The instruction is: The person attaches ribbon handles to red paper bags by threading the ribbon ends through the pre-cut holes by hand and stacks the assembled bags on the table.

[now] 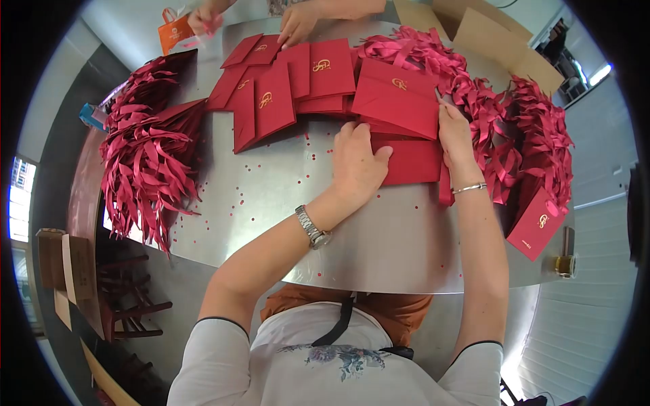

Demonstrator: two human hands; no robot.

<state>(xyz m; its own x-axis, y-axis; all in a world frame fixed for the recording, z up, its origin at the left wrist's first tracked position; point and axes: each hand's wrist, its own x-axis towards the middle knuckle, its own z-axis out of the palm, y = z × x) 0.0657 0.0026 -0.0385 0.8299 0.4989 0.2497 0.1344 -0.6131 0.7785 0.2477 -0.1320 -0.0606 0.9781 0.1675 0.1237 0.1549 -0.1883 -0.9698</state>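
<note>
My right hand [455, 133] is closed on the right edge of a red paper gift bag [396, 88] with a gold logo, which lies on top of the stack in front of me. Below it, a plain red bag panel [412, 164] shows between my hands. My left hand [360, 164] rests at the left side of this stack, fingers bent and thumb apart, touching the bags. Where its fingertips end is partly hidden. A red ribbon [445, 187] hangs down beside my right wrist.
More flat red bags [274, 105] lie to the left. Piles of bags with ribbon handles stand at the left [152, 152] and right [545, 128]. Another person's hand [299, 22] reaches in across the metal table [271, 183], which has red paper dots scattered on it. A glass [564, 266] stands near the right edge.
</note>
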